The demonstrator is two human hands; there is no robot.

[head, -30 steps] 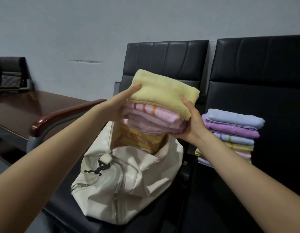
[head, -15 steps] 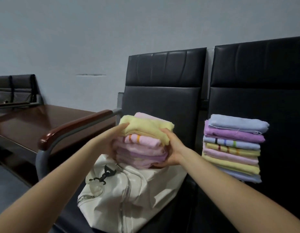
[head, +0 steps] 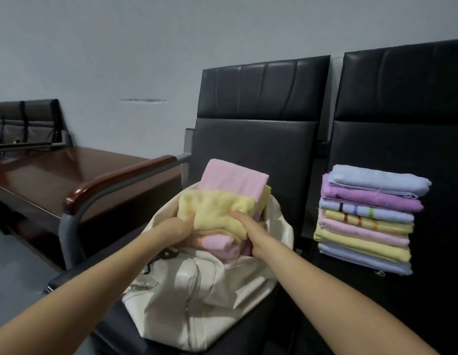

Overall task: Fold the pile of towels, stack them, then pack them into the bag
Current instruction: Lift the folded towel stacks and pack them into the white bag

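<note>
Towels [head: 217,213] in a folded bundle sit in the mouth of the white bag [head: 197,298], which stands on the seat of the left black chair [head: 258,119]. My left hand [head: 176,230] grips the bundle's left side, fingers curled into the crumpled yellow towel on top, and my right hand [head: 251,233] grips its right side the same way, thumb pressed into the yellow cloth. A pink towel [head: 233,181] rises behind the yellow one, and more pink layers show below my hands, partly inside the bag. On the right black chair [head: 402,124] a second stack of folded towels [head: 369,219] in blue, purple, yellow and pink stands well apart from the bag. A brown counter [head: 56,170] lies to the left.
</note>
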